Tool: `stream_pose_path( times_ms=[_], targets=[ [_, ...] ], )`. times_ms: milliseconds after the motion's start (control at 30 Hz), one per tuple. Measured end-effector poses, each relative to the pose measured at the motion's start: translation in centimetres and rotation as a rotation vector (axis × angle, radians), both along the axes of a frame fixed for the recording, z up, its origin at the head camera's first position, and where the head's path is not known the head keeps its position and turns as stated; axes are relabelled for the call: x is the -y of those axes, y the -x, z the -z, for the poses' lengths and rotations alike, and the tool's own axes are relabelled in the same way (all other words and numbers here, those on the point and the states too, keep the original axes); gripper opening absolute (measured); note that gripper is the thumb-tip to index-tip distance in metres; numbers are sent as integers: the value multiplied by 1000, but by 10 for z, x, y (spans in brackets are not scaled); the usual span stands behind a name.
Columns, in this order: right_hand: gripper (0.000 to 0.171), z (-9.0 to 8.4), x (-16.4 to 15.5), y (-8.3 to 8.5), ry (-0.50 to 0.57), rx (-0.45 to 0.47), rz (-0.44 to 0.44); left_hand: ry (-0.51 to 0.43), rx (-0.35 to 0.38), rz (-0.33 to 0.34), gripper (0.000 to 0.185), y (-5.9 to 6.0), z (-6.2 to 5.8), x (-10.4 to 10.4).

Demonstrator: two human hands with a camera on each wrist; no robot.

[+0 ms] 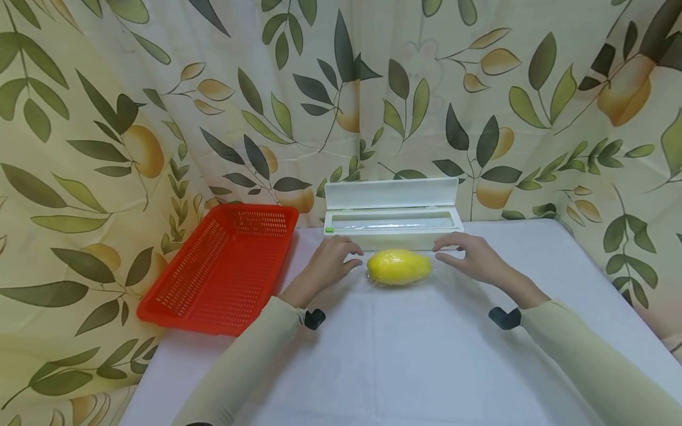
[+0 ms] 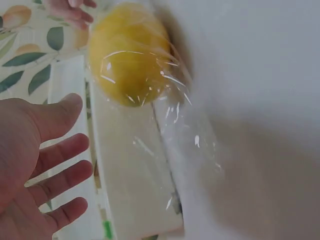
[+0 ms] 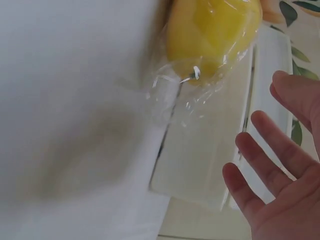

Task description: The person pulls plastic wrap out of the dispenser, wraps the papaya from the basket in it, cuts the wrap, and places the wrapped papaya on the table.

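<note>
A yellow oblong fruit [image 1: 398,267] lies on the table in front of the white cling film dispenser [image 1: 394,239], narrower toward its right end. Clear plastic film [image 2: 170,120] wraps it, with loose film trailing beyond both ends. To the left of the fruit is my left hand [image 1: 331,260], its fingers apart and holding nothing. My right hand [image 1: 471,257] is on the other side, fingers spread, also holding nothing. Both wrist views show a gap between each hand and the fruit. The dispenser's lid [image 1: 391,194] stands raised, and film shows in its slot.
A red perforated plastic basket [image 1: 213,324] stands at the table's left side. The white-covered table [image 1: 405,361] meets a leaf-and-fruit patterned curtain [image 1: 330,100] at the back and left. A small green piece [image 1: 330,229] sits at the dispenser's left end.
</note>
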State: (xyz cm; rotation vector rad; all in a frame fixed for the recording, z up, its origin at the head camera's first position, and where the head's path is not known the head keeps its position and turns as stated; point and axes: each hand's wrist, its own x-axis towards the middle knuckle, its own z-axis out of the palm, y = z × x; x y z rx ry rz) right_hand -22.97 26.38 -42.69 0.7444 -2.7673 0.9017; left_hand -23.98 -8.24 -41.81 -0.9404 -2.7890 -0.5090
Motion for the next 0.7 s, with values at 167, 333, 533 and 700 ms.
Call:
stream_pose_path(
  times_ms=[167, 333, 533, 700],
  targets=[
    [18, 2, 14, 9, 27, 10, -35, -46, 43, 3, 26, 13, 8, -20],
    [20, 8, 24, 13, 50, 26, -55, -107, 66, 5, 35, 19, 21, -32],
    [26, 15, 27, 15, 66, 37, -69, -123, 99, -17, 27, 17, 27, -38],
    [29, 20, 27, 14, 49, 82, -56, -103, 96, -19, 23, 14, 26, -36]
  ],
)
